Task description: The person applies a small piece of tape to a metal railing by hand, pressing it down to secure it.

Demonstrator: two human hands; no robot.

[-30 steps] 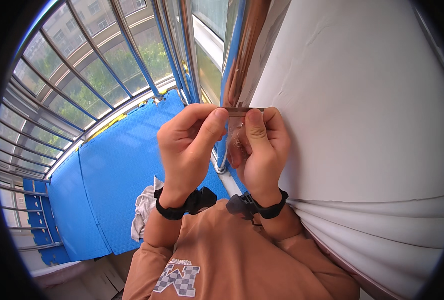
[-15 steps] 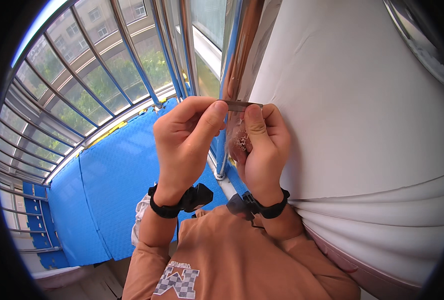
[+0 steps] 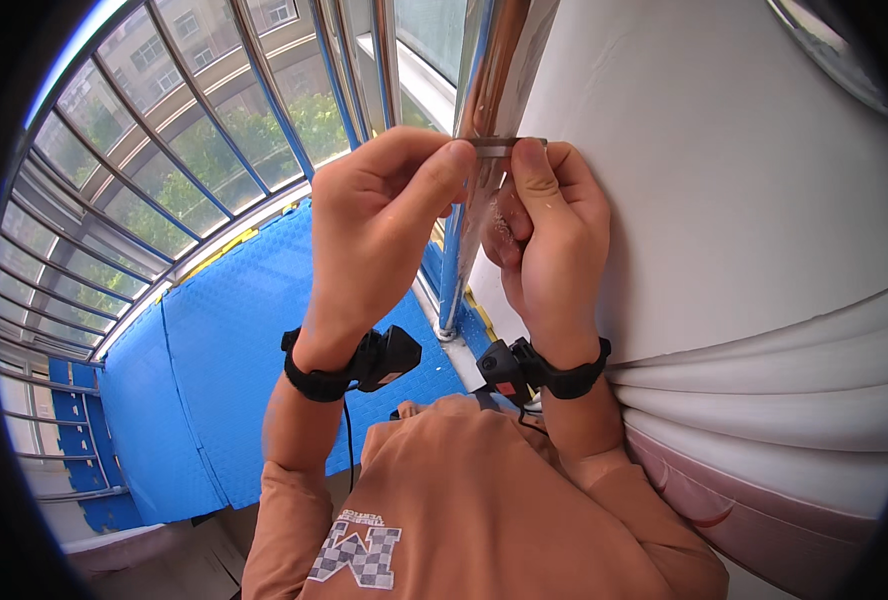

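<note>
A thin, flat, dark grey metal strip, which looks like a blade, spans the gap between my hands. Its left end is pinched between the thumb and fingers of my left hand. My right hand pinches the other end, thumb on top. The strip lies across a shiny metal post, apparently against it; the exact contact is hard to make out. Clear, wrinkled film and blue covering show along the post. Pale crumbs or shavings stick to the curled fingers of my right hand.
A large white padded panel with folds stands close on my right. Metal window bars curve around the left, above a blue mat with yellow edging. Both wrists carry black strapped devices.
Both hands have moved up along the post, away from my body and slightly to the right, with the metal strip still pinched between them.
</note>
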